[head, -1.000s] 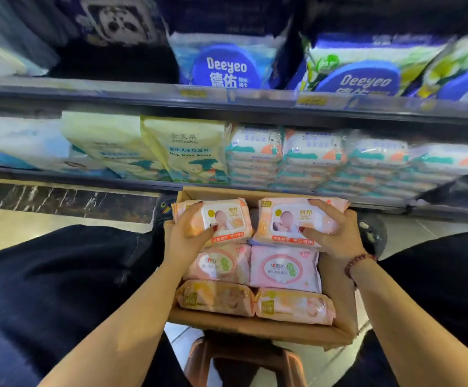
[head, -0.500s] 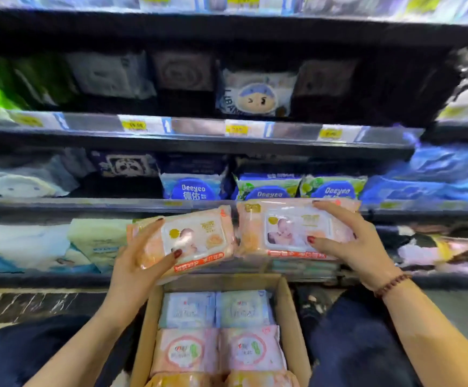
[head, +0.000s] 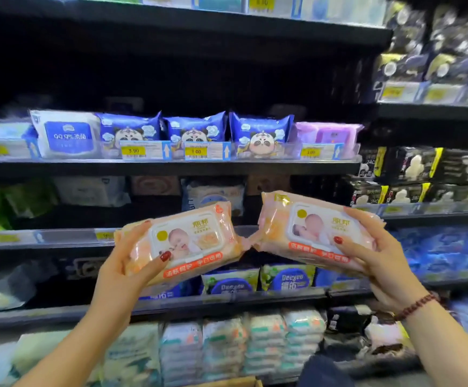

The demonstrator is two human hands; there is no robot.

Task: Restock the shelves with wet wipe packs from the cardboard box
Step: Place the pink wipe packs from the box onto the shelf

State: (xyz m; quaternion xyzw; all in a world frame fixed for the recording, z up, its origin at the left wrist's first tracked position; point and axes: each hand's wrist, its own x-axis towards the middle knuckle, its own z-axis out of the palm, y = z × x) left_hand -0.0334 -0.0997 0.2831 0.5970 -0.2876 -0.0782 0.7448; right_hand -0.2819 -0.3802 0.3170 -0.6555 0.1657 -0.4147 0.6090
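My left hand (head: 121, 275) grips a peach wet wipe pack (head: 191, 241) at its left end, fingers curled behind it and my thumb across the front beside the lid. My right hand (head: 381, 263) grips a second peach pack (head: 311, 230) at its right end, thumb on the front below the lid. A beaded bracelet (head: 417, 305) sits on that wrist.

Both packs are raised in the middle of the frame, in front of the shelves (head: 171, 166) and resting on none of them. They tilt toward each other, and I cannot tell whether their inner ends touch.

Just below them, green and blue Deeyeo packs (head: 286, 277) stand on a shelf, and lower still are stacks of white packs (head: 244, 344). Above centre, blue panda packs (head: 196, 129) stand in a row behind yellow price tags (head: 133, 150), with a purple pack (head: 328, 135) at the row's right end. Black packs (head: 411, 166) fill the right of the frame. A sliver of the cardboard box (head: 227, 382) shows at the bottom edge.
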